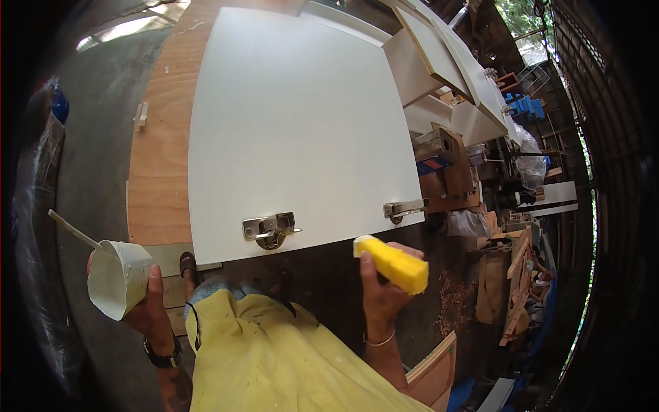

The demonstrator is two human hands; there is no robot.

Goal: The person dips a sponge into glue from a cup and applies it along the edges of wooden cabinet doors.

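My left hand (pixel 149 302) is wrapped round a whitish cup (pixel 122 278) at the left; a thin stick (pixel 74 229) leans out over its rim. In my right hand (pixel 379 292) is a yellow sponge-like block (pixel 395 264) with a white end, held just off the near edge of a white panel (pixel 302 130). The panel lies flat and carries two metal hinges along its near edge, one left of centre (pixel 271 229) and one at the right corner (pixel 405 209). Neither hand touches the panel.
Under the panel's left side is a plywood board (pixel 163 158) with a small wood piece (pixel 141 117). White cabinet parts (pixel 439 55) stand at the upper right. Wood shavings (pixel 453 302) and a wooden frame (pixel 518 285) lie at the right. A plastic-wrapped item (pixel 41 240) stands far left.
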